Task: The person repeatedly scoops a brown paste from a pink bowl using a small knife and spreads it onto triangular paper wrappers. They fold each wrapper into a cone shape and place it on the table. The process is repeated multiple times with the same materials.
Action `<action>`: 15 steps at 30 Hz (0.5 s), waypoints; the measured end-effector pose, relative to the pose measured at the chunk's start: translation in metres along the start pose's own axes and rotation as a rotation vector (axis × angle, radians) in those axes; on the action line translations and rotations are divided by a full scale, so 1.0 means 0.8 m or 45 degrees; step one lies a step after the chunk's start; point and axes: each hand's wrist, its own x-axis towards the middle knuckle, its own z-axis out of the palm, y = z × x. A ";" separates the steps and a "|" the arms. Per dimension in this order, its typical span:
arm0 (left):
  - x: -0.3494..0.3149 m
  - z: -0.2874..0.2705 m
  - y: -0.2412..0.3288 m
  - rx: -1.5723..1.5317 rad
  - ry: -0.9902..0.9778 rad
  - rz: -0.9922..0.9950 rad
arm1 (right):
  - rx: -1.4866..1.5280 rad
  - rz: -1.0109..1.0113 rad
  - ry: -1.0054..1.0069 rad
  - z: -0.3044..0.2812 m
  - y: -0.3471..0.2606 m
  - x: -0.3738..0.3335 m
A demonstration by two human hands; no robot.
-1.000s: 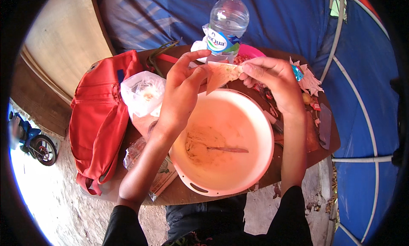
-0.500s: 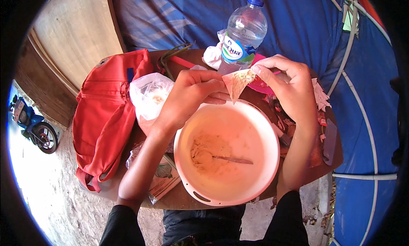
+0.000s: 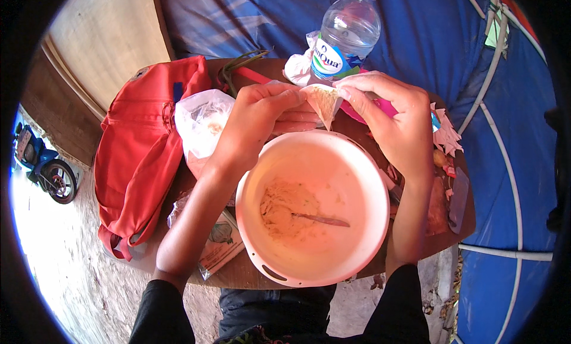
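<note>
Above the far rim of a large white bowl [image 3: 366, 255], both hands hold a small triangular piece of food [image 3: 325, 102], point downward. It is pale orange with a lighter, crumbly top edge; I cannot tell its exact kind. My left hand [image 3: 270, 109] pinches its left corner between thumb and fingers. At the right corner, the thumb and fingertips of my right hand [image 3: 386, 109] are closed on it. Inside the bowl a pale, thick dough-like mixture [image 3: 282, 207] clings to the left side. A spoon [image 3: 321, 219] lies with one end in that mixture.
Beyond my hands stands a large clear water bottle [image 3: 351, 28] with a blue cap. To the left are a plastic bag [image 3: 199, 115] and a red backpack [image 3: 140, 147]. A pink plate [image 3: 380, 108] is partly behind my right hand. Torn paper scraps [image 3: 446, 133] lie at the right.
The triangular piece has turned, showing its plainer pale face instead of the speckled filling-like surface. Both hands stay on it. The whole view has shifted slightly.
</note>
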 end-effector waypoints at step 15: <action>-0.009 0.001 0.006 -0.196 -0.009 0.081 | -0.157 -0.326 -0.086 0.011 0.004 -0.001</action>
